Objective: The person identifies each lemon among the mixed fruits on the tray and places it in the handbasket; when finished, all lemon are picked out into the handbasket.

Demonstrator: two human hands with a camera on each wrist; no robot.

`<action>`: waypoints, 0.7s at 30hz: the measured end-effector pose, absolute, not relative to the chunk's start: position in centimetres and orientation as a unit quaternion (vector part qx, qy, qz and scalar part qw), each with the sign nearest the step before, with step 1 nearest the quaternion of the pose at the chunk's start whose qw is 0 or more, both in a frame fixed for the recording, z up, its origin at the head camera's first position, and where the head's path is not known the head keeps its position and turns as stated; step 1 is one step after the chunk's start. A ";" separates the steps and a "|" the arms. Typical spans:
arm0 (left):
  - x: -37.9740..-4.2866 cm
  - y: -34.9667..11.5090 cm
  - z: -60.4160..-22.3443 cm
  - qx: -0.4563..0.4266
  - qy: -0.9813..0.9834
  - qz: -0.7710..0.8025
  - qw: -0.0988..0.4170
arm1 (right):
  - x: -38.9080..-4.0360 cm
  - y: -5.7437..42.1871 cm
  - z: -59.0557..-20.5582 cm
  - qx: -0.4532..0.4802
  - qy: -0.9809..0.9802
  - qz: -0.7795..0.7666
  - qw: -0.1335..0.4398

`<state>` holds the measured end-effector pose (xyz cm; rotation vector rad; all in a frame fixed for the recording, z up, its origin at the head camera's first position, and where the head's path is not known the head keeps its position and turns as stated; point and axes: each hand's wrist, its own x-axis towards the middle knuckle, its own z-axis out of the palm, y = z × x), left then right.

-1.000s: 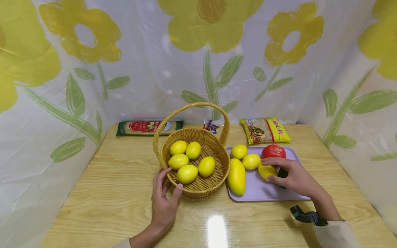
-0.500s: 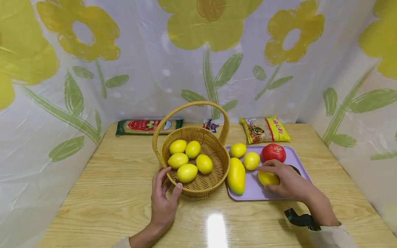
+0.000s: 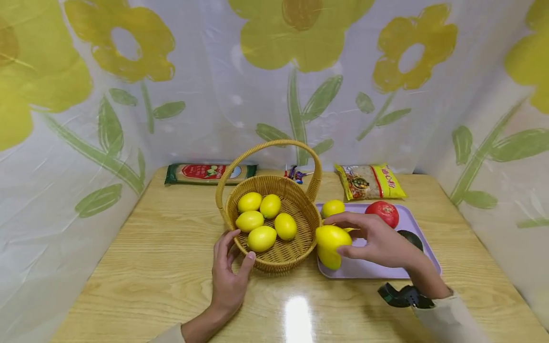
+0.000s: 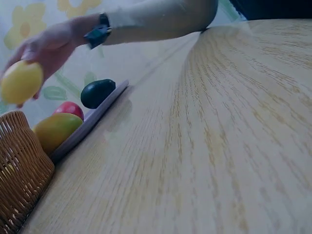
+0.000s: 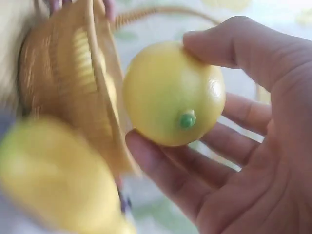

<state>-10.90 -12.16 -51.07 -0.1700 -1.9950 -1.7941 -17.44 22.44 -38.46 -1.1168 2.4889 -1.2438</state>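
A yellow lemon (image 3: 332, 237) is pinched between the thumb and fingers of my right hand (image 3: 379, 240), beside the wicker basket's right rim. In the right wrist view the lemon (image 5: 175, 92) shows a green stem end. Below it lies a mango (image 3: 329, 261), partly covered, on the lilac tray (image 3: 369, 271). My left hand (image 3: 231, 278) holds the near left rim of the basket (image 3: 274, 267), its thumb and index finger on the edge. Several lemons (image 3: 261, 238) lie inside the basket. Another lemon (image 3: 332, 208) sits at the tray's back left corner; my right hand mostly hides one more.
A red pomegranate (image 3: 382, 214) and a dark green avocado (image 3: 411, 239) lie on the tray's right half. Behind stand a green pasta packet (image 3: 206, 174), small wrapped candies (image 3: 296, 175) and a yellow food bag (image 3: 370, 182). The basket's tall handle (image 3: 274, 143) arches upward.
My right hand has taken hold of the lemon near the avocado, lifted it from the tray and carried it left over the mango. My left hand stays at the basket rim.
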 end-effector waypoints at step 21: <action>-10.9 -12.4 -51.2 -0.066 -0.724 -0.649 0.225 | -23.4 23.7 -38.7 -0.333 0.869 -0.362 0.064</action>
